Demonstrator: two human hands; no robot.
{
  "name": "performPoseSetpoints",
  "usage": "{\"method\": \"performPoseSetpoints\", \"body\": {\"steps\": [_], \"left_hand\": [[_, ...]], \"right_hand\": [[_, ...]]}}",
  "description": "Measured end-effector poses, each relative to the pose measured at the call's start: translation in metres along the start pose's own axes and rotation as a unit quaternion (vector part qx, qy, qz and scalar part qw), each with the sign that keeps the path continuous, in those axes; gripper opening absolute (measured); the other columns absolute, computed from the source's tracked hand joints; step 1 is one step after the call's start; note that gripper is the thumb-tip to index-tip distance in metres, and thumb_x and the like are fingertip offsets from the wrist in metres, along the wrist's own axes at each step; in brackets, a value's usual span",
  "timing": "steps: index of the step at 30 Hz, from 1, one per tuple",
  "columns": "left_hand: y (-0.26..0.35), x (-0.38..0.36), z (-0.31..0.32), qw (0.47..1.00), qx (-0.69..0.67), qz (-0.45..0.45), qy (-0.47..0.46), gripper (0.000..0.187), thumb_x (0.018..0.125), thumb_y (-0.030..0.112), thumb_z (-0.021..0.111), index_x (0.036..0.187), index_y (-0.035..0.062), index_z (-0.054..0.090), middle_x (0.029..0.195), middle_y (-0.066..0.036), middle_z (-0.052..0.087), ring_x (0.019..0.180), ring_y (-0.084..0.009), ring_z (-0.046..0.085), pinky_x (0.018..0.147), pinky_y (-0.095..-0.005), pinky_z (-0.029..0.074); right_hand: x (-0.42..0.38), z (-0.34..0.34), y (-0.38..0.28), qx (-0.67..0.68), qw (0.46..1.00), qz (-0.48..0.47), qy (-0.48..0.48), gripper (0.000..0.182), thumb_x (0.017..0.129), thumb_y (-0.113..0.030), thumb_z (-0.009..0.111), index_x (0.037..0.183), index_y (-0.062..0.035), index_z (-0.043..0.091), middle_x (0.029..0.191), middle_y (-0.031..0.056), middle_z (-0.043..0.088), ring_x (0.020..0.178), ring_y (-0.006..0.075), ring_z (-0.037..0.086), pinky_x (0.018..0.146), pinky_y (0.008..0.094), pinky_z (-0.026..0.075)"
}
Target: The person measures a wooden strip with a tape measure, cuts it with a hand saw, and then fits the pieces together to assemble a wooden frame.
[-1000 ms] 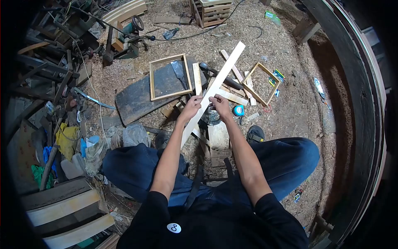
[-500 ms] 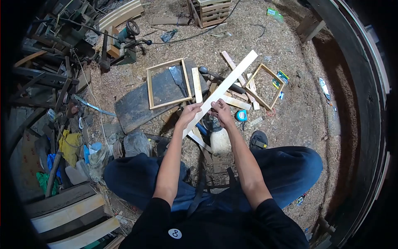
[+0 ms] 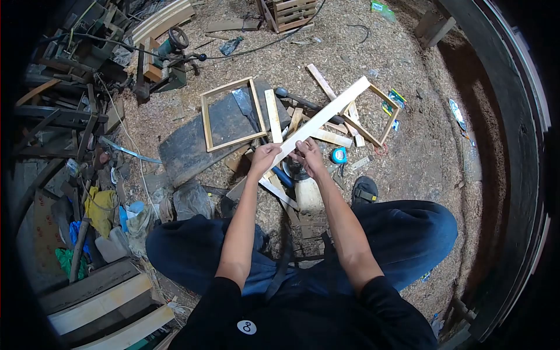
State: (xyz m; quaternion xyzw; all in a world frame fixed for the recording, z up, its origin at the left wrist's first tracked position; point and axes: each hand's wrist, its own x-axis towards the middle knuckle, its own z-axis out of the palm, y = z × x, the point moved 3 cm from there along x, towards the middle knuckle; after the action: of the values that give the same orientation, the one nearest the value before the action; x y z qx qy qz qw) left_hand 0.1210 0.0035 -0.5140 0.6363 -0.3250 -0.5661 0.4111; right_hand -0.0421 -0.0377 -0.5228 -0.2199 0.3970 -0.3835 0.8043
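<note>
Since the earlier frame the slat (image 3: 318, 119) has swung flatter, its far end now over the small frame (image 3: 371, 115). Left hand (image 3: 263, 157) and right hand (image 3: 308, 156) pinch its near end, fingers curled around it, above the sawdust floor (image 3: 408, 157). Beyond lies the larger frame (image 3: 230, 114) on a dark board (image 3: 186, 149)

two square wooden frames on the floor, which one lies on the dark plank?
The larger light wooden frame, left of the hands, lies flat on the dark plank. The smaller wooden frame, to the right, rests on sawdust and loose slats instead.
</note>
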Motion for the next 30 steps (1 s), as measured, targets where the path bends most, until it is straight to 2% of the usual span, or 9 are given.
{"method": "performPoseSetpoints", "body": {"steps": [6, 9, 11, 14, 20, 22, 26, 29, 30], "left_hand": [[0.0, -0.003, -0.006, 1.0, 0.016, -0.002, -0.011, 0.024, 0.083, 0.009, 0.061, 0.103, -0.0027, 0.066, 0.09, -0.006, 0.068, 0.08, -0.0101, 0.061, 0.072, -0.0225, 0.046], [0.002, -0.005, -0.006, 0.999, 0.032, -0.004, -0.005, 0.025, 0.082, 0.009, 0.062, 0.104, -0.0024, 0.067, 0.09, -0.006, 0.068, 0.079, -0.0099, 0.061, 0.071, -0.022, 0.046], [0.008, -0.009, -0.004, 0.999, 0.039, -0.009, 0.0, 0.025, 0.083, 0.009, 0.061, 0.104, -0.0022, 0.067, 0.091, -0.006, 0.068, 0.079, -0.0099, 0.061, 0.071, -0.022, 0.046], [0.018, -0.013, 0.0, 0.999, 0.045, -0.016, 0.002, 0.025, 0.083, 0.009, 0.061, 0.105, -0.002, 0.067, 0.092, -0.007, 0.068, 0.079, -0.01, 0.062, 0.07, -0.0221, 0.047], [0.016, -0.004, 0.006, 0.999, 0.044, -0.013, 0.017, 0.024, 0.084, 0.009, 0.061, 0.105, -0.0017, 0.067, 0.092, -0.008, 0.069, 0.079, -0.0104, 0.062, 0.068, -0.0225, 0.047], [0.005, 0.007, 0.002, 0.998, 0.057, -0.001, 0.02, 0.024, 0.085, 0.01, 0.06, 0.106, -0.0005, 0.067, 0.09, -0.006, 0.069, 0.076, -0.0101, 0.062, 0.067, -0.0225, 0.047], [0.001, 0.004, 0.011, 0.995, 0.058, -0.075, 0.035, 0.024, 0.085, 0.009, 0.06, 0.106, -0.0012, 0.066, 0.094, -0.005, 0.068, 0.081, -0.0095, 0.061, 0.073, -0.0219, 0.046], [-0.009, 0.008, 0.02, 0.997, 0.045, -0.037, 0.044, 0.024, 0.084, 0.01, 0.061, 0.105, -0.0006, 0.067, 0.089, -0.007, 0.069, 0.076, -0.0106, 0.062, 0.068, -0.0222, 0.048], [-0.012, 0.009, 0.021, 0.996, 0.055, -0.063, 0.033, 0.025, 0.085, 0.012, 0.059, 0.106, -0.0006, 0.066, 0.093, -0.005, 0.068, 0.081, -0.0094, 0.06, 0.073, -0.0222, 0.046]], "right_hand": [[-0.011, 0.004, 0.0, 0.019, 1.0, 0.023, 0.002, 0.022, 0.093, -0.007, 0.051, 0.115, -0.0044, 0.047, 0.092, 0.0074, 0.058, 0.082, 0.0175, 0.061, 0.082, 0.0381, 0.057], [-0.018, 0.006, -0.001, 0.036, 0.999, 0.033, 0.003, 0.026, 0.093, -0.007, 0.05, 0.118, -0.0053, 0.044, 0.098, 0.0103, 0.059, 0.086, 0.021, 0.062, 0.083, 0.0394, 0.057], [-0.02, 0.004, 0.003, 0.063, 0.997, 0.029, -0.015, 0.038, 0.091, -0.005, 0.053, 0.127, -0.0056, 0.039, 0.11, 0.0152, 0.056, 0.096, 0.0301, 0.061, 0.09, 0.0458, 0.052], [-0.022, 0.002, 0.003, 0.076, 0.997, 0.03, -0.003, 0.039, 0.091, -0.006, 0.053, 0.127, -0.0059, 0.039, 0.111, 0.0156, 0.055, 0.097, 0.0321, 0.06, 0.091, 0.0464, 0.051], [-0.011, 0.001, -0.005, 0.07, 0.997, 0.03, 0.012, 0.037, 0.091, -0.007, 0.053, 0.126, -0.0054, 0.039, 0.112, 0.0156, 0.055, 0.098, 0.0321, 0.06, 0.091, 0.0454, 0.052], [-0.002, 0.001, -0.001, 0.061, 0.997, 0.041, 0.029, 0.035, 0.092, -0.008, 0.053, 0.124, -0.0051, 0.041, 0.11, 0.0149, 0.055, 0.096, 0.0304, 0.061, 0.088, 0.0421, 0.054], [0.0, -0.01, 0.012, 0.061, 0.995, 0.05, 0.066, 0.031, 0.093, -0.008, 0.05, 0.122, -0.0034, 0.039, 0.106, 0.0147, 0.057, 0.092, 0.0267, 0.063, 0.083, 0.0375, 0.057], [-0.005, -0.017, 0.008, 0.051, 0.994, 0.043, 0.083, 0.031, 0.092, -0.009, 0.053, 0.122, -0.0031, 0.044, 0.107, 0.0149, 0.056, 0.094, 0.0279, 0.061, 0.083, 0.0366, 0.057], [-0.006, -0.018, 0.006, 0.048, 0.995, 0.043, 0.081, 0.031, 0.092, -0.01, 0.054, 0.121, -0.0031, 0.045, 0.105, 0.0142, 0.058, 0.091, 0.0257, 0.062, 0.082, 0.0359, 0.057]]}}
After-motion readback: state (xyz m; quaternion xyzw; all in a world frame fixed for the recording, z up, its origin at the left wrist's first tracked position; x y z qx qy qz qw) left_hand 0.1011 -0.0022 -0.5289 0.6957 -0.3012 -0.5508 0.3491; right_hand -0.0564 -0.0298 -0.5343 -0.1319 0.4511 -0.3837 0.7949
